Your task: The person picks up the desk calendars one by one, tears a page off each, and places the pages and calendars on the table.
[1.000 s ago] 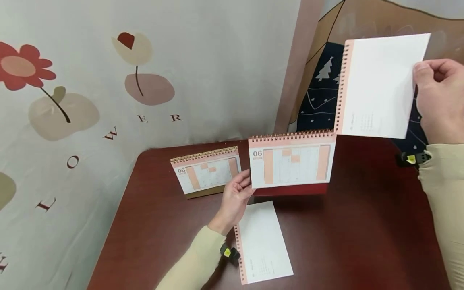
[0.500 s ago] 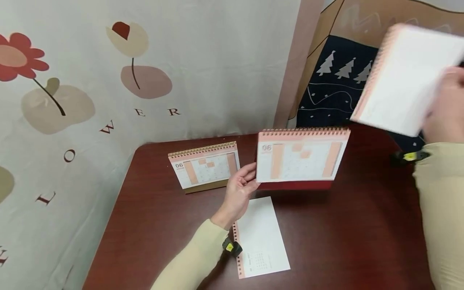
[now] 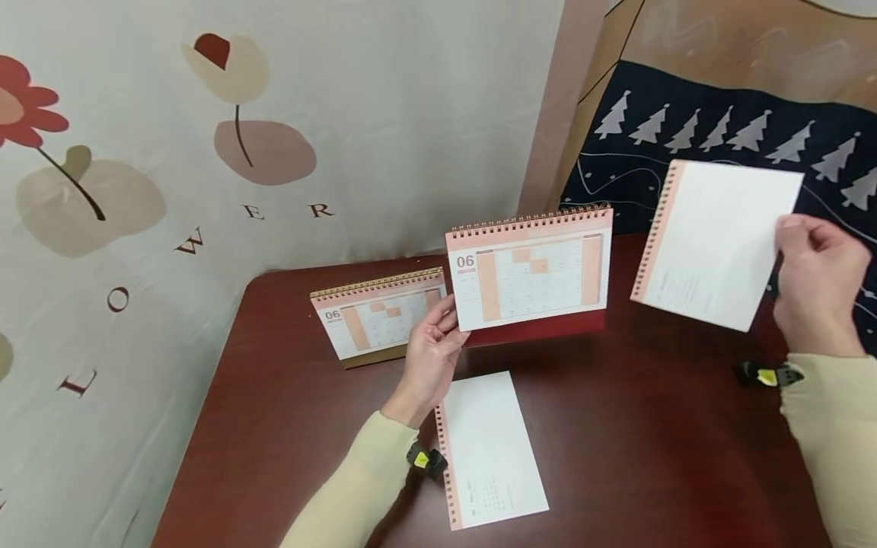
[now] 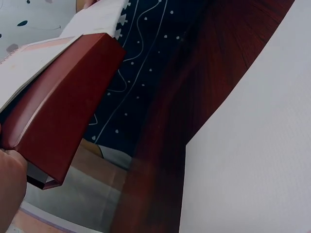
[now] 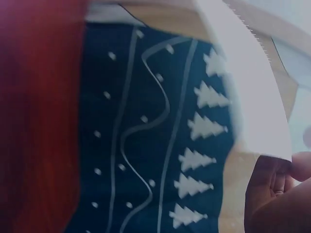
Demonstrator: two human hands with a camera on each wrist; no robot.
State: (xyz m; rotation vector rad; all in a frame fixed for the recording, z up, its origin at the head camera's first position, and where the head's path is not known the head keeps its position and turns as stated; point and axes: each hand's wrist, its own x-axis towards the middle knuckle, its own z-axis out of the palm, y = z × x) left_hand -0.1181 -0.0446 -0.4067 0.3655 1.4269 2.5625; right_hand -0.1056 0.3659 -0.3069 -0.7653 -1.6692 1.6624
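My left hand (image 3: pixel 432 350) grips the lower left corner of a spiral-bound desk calendar (image 3: pixel 534 266) whose page reads 06. In the left wrist view its dark red stand (image 4: pixel 73 102) shows, raised over the table. My right hand (image 3: pixel 818 266) pinches the right edge of a loose calendar page (image 3: pixel 719 236), white with a pink punched strip along its left side. The page hangs in the air, apart from the calendar. Below my left hand another loose page (image 3: pixel 493 449) lies flat on the table. Behind that hand stands a second, gold-based desk calendar (image 3: pixel 384 316), partly hidden.
The dark red wooden table (image 3: pixel 651 441) backs onto a pale curtain (image 3: pixel 411 137) printed with flowers and letters. At the right hangs a dark blue cloth (image 3: pixel 630 164) with white trees.
The right hand has pulled the page free of the calendar's rings, swung it up and right, then lowered it. The left hand has lifted the calendar slightly and shifted it left.
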